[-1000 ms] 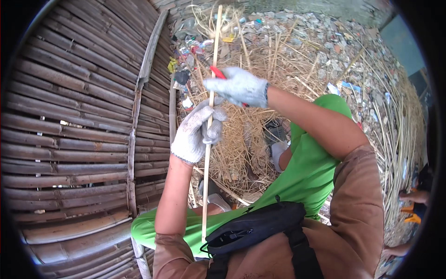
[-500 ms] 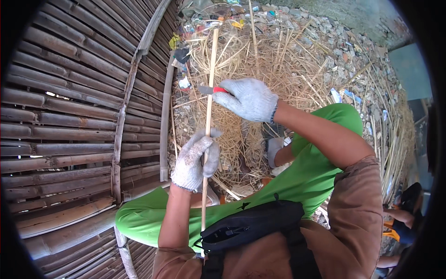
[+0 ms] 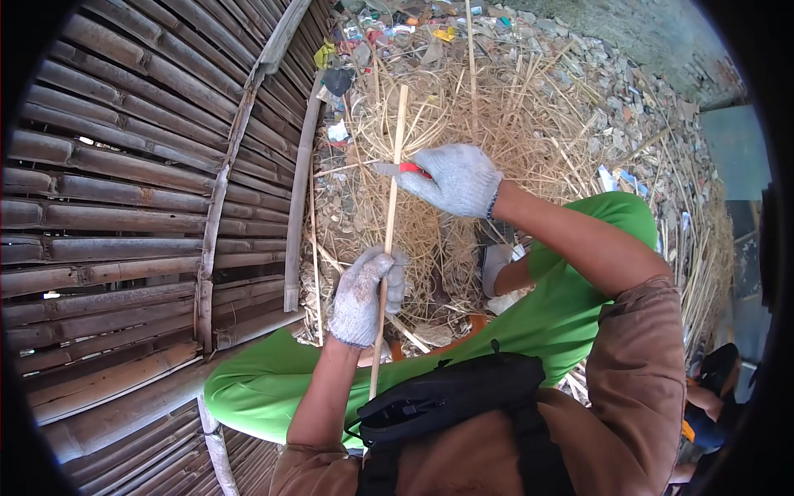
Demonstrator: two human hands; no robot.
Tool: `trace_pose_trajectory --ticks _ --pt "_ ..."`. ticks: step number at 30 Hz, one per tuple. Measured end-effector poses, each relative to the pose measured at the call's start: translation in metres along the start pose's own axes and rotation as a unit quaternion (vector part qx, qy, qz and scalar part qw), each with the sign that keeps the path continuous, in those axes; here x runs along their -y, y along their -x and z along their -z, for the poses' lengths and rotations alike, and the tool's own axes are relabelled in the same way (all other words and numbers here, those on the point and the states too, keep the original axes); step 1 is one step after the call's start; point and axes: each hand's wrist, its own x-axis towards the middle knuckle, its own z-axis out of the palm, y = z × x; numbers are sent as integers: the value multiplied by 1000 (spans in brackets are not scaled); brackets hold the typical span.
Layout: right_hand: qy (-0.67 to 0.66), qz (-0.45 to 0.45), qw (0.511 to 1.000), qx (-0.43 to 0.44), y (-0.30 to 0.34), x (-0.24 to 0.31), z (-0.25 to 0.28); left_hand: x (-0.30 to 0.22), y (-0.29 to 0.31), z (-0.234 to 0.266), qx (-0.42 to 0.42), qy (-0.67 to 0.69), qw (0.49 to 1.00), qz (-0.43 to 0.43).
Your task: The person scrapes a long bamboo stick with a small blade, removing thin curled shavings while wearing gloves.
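Observation:
A long pale bamboo strip (image 3: 392,215) runs up and away from my lap, tilted slightly right at its far end. My left hand (image 3: 364,289), in a dusty white knit glove, is closed around the strip's middle. Farther up, my gloved right hand (image 3: 455,179) grips a knife with a red handle (image 3: 413,169). Its short grey blade (image 3: 385,169) lies across the strip, touching it or very close to it. My right fingers hide most of the handle. The strip's near end passes by the black bag (image 3: 447,401) on my front.
A wall of bamboo slats (image 3: 124,198) stands on my left, with a pole along its edge. Heaped shavings (image 3: 496,107) cover the ground ahead, among rubble and litter. Long strips (image 3: 695,264) lie at the right. Part of another person (image 3: 707,401) shows at the lower right.
The strip's far end has shifted right and toward me. Both hands have moved slightly right, my left also a little nearer. The knife stays across the strip.

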Motion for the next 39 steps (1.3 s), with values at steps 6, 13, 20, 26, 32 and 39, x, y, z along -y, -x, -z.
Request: trace_pose_trajectory --ticks 6,13,20,26,32,39 --pt "-7 15 1000 26 6 3 -1 4 8 -22 -35 -100 994 -33" --pt "-27 -8 999 -15 8 -4 -9 5 5 -23 -40 -80 996 -18" --pt "52 16 998 -34 8 -18 -2 10 9 -25 -12 -71 997 -8" --pt "132 50 988 -68 -6 -40 13 9 7 -27 -4 -68 998 -2" --pt "165 13 983 -80 -10 -67 27 0 12 -38 -4 -74 997 -5" --pt "87 -4 994 -70 -2 -40 20 5 20 -31 -4 -58 998 -16"
